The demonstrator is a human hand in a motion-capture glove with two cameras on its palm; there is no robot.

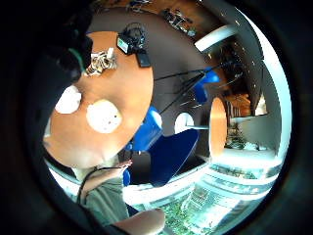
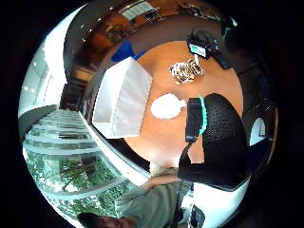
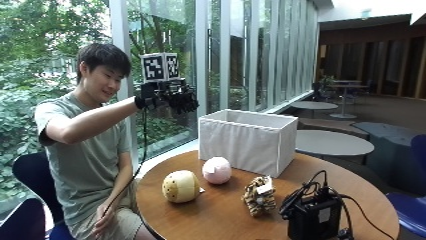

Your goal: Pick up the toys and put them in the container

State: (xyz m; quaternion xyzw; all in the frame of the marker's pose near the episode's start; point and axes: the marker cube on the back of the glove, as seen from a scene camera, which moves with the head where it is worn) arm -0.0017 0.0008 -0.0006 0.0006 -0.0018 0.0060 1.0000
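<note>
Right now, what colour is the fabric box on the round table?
White fabric box; clearest in the outside view.

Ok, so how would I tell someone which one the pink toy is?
Start at the round wooden table and find the white fabric container at its window side. The pink toy sits just in front of it, between the yellow ball toy and the spotted brown toy: the only pink one.

container (image 3: 247,139) top open | toys (image 3: 217,170) just beside, uncovered
</note>
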